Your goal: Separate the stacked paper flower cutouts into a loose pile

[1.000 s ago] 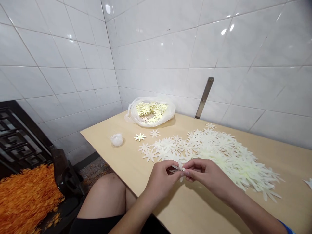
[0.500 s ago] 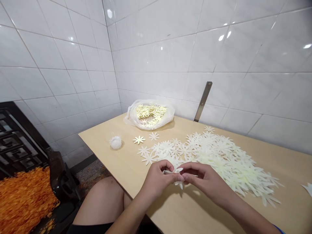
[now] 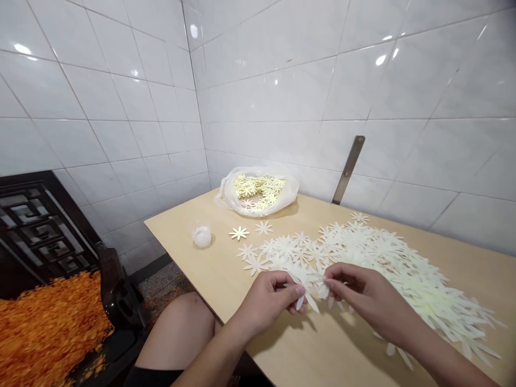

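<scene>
Between thumb and fingers, my left hand (image 3: 271, 302) pinches a white flower-shaped cutout (image 3: 310, 300) with long narrow petals. My right hand (image 3: 357, 290) is closed in a pinch on pale petals just to the right; whether they belong to the same cutout or a second one, I cannot tell. Both hands are over the near part of the table. Right behind them spreads a large heap of white and pale yellow flower cutouts (image 3: 387, 258), partly hidden by my right hand and forearm.
A clear plastic bag (image 3: 226, 196) holding yellowish flower cutouts stands at the back of the table (image 3: 226, 274). A small tub of white stuff (image 3: 201, 236) sits at left. Orange petals (image 3: 52, 322) fill a dark carved chair (image 3: 108, 285). A metal bracket (image 3: 349, 169) is against the tiled wall.
My hands have drawn apart, the right one moving right with petals in its fingers. More of the white cutout shows at my left hand. The view has turned slightly left.
</scene>
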`<state>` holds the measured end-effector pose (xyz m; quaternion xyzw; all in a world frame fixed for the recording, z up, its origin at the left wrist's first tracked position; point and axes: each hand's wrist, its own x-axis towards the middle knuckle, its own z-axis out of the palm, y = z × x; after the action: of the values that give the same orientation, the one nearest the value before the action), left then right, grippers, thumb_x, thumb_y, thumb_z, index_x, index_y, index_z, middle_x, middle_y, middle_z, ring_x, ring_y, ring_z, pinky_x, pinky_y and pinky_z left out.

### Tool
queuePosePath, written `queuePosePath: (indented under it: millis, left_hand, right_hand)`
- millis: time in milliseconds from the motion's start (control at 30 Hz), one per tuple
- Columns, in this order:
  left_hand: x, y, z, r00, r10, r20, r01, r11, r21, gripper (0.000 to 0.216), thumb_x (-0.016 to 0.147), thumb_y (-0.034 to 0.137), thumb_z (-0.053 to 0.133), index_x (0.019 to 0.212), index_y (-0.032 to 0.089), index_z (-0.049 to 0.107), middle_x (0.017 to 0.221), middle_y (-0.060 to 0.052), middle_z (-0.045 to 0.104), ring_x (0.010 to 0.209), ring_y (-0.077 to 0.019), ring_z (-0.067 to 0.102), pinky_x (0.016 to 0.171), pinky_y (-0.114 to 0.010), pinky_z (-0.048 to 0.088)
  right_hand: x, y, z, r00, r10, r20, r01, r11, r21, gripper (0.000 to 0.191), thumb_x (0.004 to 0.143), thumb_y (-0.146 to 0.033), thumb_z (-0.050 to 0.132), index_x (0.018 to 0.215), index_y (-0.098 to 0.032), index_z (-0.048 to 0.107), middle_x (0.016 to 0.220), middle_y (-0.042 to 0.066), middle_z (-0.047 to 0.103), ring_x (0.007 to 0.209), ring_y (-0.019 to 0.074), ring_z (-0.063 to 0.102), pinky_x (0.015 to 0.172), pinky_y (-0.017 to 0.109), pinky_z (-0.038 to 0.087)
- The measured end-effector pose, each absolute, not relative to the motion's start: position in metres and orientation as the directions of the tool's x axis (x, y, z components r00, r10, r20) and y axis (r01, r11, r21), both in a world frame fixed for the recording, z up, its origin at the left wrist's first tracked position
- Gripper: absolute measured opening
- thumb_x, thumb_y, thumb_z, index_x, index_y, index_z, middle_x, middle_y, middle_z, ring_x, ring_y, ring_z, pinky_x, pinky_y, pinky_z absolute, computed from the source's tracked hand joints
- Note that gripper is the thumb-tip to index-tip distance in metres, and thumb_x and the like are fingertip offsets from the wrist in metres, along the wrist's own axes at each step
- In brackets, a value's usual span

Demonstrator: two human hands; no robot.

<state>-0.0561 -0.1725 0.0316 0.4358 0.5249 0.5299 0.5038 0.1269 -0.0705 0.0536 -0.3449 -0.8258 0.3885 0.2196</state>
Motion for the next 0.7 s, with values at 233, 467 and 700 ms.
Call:
queuePosePath:
  millis: [233, 467, 700]
  left_hand:
    - [-0.127, -0.145, 0.047, -0.309, 0.921, 0.237, 0.626, 0.009, 0.780, 0.037, 0.080, 0.039, 0.059, 0.112, 0.022, 0.067, 0.119, -0.012, 0.067, 0.104, -0.0294, 0.063, 0.084, -0.032, 0.044]
    - [-0.198, -0.127, 0.047, -0.389, 0.908, 0.154, 0.838, 0.279, 0.469, 0.022, 0.079, 0.030, 0.056, 0.094, 0.019, 0.067, 0.112, -0.014, 0.068, 0.108, -0.0309, 0.058, 0.087, -0.033, 0.040]
    - [-0.169, -0.149, 0.043, -0.591, 0.752, 0.292, 0.595, 0.162, 0.787, 0.023, 0.082, 0.036, 0.052, 0.077, 0.019, 0.067, 0.085, -0.010, 0.070, 0.082, -0.0246, 0.059, 0.072, -0.032, 0.041]
  right_hand:
    - [0.149, -0.022, 0.043, -0.466, 0.724, 0.508, 0.709, 0.650, -0.275, 0.038, 0.088, -0.033, 0.043, 0.119, -0.023, 0.064, 0.124, 0.009, 0.066, 0.110, 0.0337, 0.062, 0.088, 0.050, 0.050]
    - [0.123, -0.081, 0.055, -0.650, 0.633, 0.421, 0.472, 0.770, -0.430, 0.031, 0.092, -0.034, 0.045, 0.112, -0.026, 0.067, 0.118, 0.006, 0.069, 0.111, 0.0269, 0.063, 0.096, 0.043, 0.050]
    - [0.102, -0.125, 0.040, -0.714, 0.661, 0.230, 0.283, 0.573, -0.769, 0.021, 0.090, -0.033, 0.051, 0.099, -0.024, 0.067, 0.101, 0.008, 0.070, 0.091, 0.0230, 0.066, 0.084, 0.037, 0.054]
